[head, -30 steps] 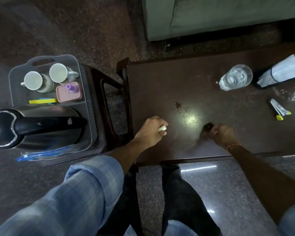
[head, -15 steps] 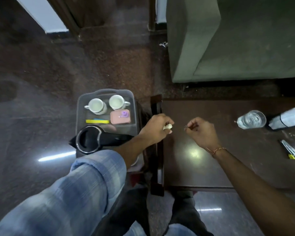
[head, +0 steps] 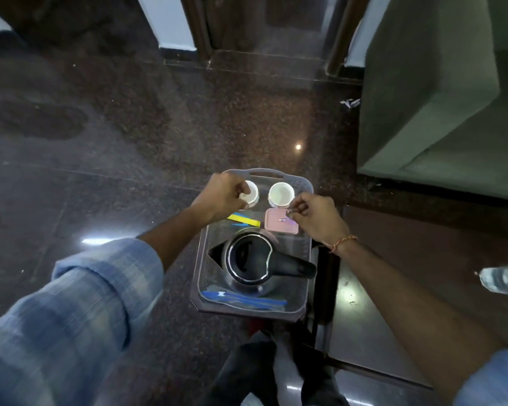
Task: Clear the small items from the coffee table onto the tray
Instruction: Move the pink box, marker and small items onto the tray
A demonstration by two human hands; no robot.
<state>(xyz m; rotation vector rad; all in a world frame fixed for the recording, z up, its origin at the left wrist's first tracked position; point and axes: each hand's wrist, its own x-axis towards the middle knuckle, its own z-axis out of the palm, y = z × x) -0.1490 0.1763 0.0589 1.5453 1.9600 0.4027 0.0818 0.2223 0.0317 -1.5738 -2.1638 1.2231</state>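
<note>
We see the grey tray (head: 304, 183) holding two white cups (head: 280, 194), a pink box (head: 277, 222) and a black kettle (head: 251, 260). Above the cups, our left hand (head: 222, 196) is curled round a small white item (head: 243, 196); our right hand (head: 315, 219) pinches something too tiny to identify over the pink box.

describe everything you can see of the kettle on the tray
The kettle stands upright in the near half of the grey tray, seen from above. Its body looks like shiny steel, with a black lid ringed in chrome, a black spout pointing left and a thick black handle pointing right. The lid is closed. A blue strip lies by its base on the near side. Neither hand touches it.
</note>
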